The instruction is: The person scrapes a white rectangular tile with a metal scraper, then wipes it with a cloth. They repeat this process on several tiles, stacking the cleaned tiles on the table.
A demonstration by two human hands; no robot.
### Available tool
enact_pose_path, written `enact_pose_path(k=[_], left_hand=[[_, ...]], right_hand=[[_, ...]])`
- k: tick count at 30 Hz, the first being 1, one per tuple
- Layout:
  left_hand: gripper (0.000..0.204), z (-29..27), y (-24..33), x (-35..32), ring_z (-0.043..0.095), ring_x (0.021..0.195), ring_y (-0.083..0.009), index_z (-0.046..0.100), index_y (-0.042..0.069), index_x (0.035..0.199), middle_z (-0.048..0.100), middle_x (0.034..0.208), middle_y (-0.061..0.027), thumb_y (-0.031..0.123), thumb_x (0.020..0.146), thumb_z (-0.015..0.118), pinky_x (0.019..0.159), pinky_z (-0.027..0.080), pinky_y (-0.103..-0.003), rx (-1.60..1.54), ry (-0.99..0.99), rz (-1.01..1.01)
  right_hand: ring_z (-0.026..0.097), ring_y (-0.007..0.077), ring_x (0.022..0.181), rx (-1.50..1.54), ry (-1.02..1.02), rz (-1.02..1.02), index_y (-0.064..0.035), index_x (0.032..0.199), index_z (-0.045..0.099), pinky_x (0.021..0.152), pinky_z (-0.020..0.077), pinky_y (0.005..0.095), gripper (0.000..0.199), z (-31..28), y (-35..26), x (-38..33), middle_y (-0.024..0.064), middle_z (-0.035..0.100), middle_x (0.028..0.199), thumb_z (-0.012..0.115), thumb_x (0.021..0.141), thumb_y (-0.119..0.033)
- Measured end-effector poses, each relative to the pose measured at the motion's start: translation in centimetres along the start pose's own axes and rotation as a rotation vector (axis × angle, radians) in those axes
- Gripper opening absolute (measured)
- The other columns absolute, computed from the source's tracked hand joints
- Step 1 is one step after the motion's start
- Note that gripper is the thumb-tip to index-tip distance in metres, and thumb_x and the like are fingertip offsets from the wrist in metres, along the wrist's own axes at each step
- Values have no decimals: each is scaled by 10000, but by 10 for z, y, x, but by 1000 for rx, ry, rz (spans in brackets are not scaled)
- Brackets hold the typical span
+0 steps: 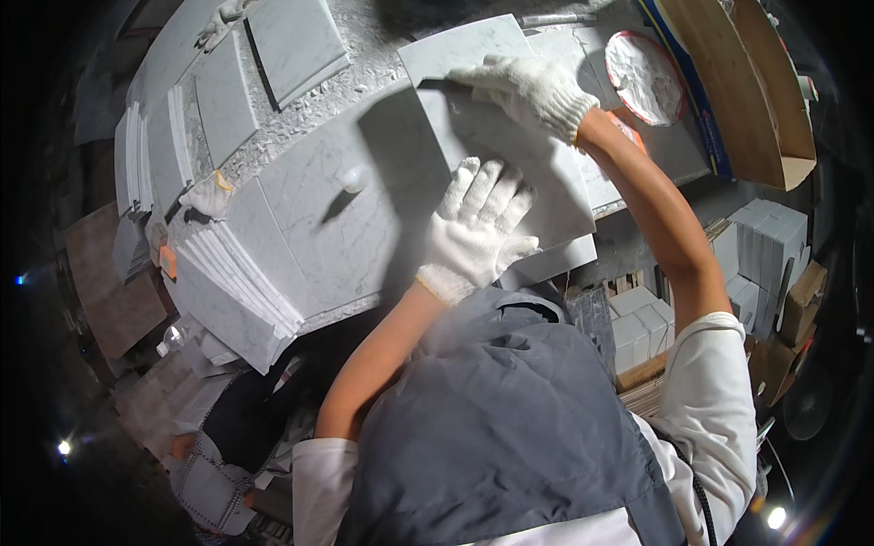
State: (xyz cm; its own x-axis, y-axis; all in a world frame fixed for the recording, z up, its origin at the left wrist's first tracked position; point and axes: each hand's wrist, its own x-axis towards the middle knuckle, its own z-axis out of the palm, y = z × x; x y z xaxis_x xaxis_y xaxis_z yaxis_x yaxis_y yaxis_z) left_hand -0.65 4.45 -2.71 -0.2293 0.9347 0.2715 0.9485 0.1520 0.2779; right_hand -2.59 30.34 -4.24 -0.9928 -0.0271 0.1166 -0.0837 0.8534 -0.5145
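Both hands wore white knit gloves and lay on one grey-white marble tile [510, 155] that rested flat on the worktable [364, 41]. The left hand [473, 232] was spread open, fingers apart, and pressed flat on the near part of the tile. The right hand [533, 91] lay at the far edge of the same tile, its fingers curled over that edge; if they really clamped it, I could not tell. The two hands were apart, one near and one far.

The near edge of the tile came out over the border of the table, just beside the person's grey vest. At the left of it a bigger marble slab [309, 218] lay, touching or very close, with a small white knob-like thing [353, 178] on it. More left, a stack of thin tiles [232, 291] leaned at the table corner, and other tiles [291, 41] lay flat farther away. So little free room stayed around the held tile.

At the far right a round red-rimmed dish [645, 77] held a white paste or powder. Beside it stood an open cardboard box [765, 100]; its inside looked bare from here. Under the table, at the right, white blocks [765, 241] were piled.
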Motion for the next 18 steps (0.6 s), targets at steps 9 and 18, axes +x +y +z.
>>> enact_pose_path(k=[9, 18], left_hand=[[715, 8, -69, 33, 341, 1519, -305, 417, 133, 1578, 411, 1625, -147, 581, 1031, 312, 1295, 196, -501, 1303, -275, 493], [667, -22, -65, 74, 450, 1440, -333, 503, 48, 1503, 503, 1514, -253, 519, 1029, 497, 1201, 345, -511, 183, -782, -415]], right_hand=[[478, 17, 637, 1094, 386, 571, -50, 1521, 537, 549, 421, 161, 524, -56, -26, -99, -50, 638, 967, 640, 1058, -276], [562, 87, 746, 1829, 709, 716, -48, 1392, 572, 649, 467, 213, 481, -6, -64, -214, -24, 597, 935, 691, 1026, -336]])
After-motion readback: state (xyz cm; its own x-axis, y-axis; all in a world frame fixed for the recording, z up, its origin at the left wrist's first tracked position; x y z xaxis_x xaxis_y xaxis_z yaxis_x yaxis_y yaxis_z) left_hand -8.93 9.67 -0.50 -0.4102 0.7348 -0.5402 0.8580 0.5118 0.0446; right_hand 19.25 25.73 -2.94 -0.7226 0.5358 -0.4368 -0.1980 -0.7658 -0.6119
